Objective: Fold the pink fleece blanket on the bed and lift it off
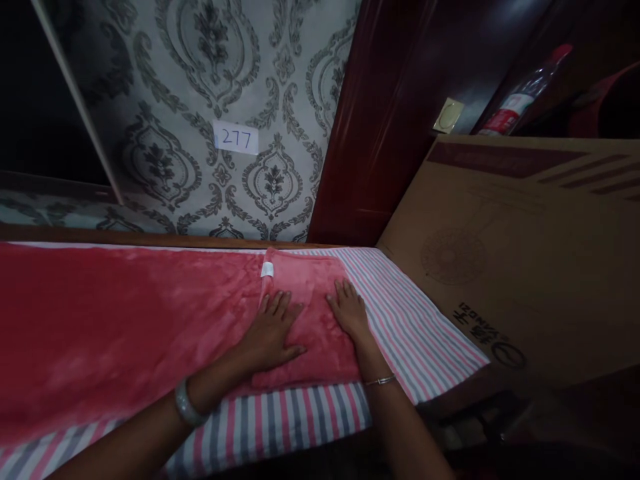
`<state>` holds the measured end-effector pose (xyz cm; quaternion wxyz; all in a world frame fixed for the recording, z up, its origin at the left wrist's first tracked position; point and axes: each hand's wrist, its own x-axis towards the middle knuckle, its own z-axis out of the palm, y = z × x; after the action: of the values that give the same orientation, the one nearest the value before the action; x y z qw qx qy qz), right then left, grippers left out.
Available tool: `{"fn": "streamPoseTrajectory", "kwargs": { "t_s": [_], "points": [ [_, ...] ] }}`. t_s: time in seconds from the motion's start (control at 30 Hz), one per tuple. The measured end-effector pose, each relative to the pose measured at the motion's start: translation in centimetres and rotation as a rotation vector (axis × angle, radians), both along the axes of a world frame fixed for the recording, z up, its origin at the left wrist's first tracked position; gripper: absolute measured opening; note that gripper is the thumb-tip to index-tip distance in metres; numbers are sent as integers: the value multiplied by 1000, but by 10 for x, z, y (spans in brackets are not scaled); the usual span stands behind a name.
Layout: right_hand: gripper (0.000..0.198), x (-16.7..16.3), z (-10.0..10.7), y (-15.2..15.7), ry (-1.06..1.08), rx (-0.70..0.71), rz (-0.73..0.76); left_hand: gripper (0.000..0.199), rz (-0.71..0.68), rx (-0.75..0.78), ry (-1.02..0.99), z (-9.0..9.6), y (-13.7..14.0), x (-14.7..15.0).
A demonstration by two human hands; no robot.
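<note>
From here, pink blanket (150, 320) lies on striped sheet (400, 300), long axis L–R along the wall (273, 87), folded end (320, 353) pointing R w/ white tag (267, 269) nr its far L corner; L hand (267, 337) & R hand (351, 313) both rest on folded end, fingers spread, grasp released

Blanket (130, 320): is showing rosy red with paler pink patches
Tag (267, 269): is showing white
Sheet (280, 418): is running in pink, grey-blue and white stripes
Wallpaper (273, 180): is repeating dark grey damask motifs over pale grey
Paper note (236, 138): is bearing blue-violet digits on white
Carton (540, 260): is showing brown, maroon bands and black lettering
Bottle cap (563, 52): is showing red
</note>
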<state>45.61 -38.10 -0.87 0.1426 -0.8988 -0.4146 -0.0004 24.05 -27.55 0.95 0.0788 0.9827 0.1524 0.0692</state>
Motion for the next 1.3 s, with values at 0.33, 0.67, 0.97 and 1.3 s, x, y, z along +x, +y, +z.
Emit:
{"fn": "streamPoseTrajectory", "kwargs": {
  "t_s": [0.33,0.67,0.97,1.3],
  "points": [
    [59,28,41,32,104,18,-47,54,51,-21,-136,36,25,36],
    [61,50,26,83,140,5,-1,70,410,127,-63,16,92,110],
    [64,65,9,86,180,-20,-7,79,400,41,27,3,106,109],
    [65,50,31,77,204,2,-66,83,378,-65,118,22,105,102]
  ]
}}
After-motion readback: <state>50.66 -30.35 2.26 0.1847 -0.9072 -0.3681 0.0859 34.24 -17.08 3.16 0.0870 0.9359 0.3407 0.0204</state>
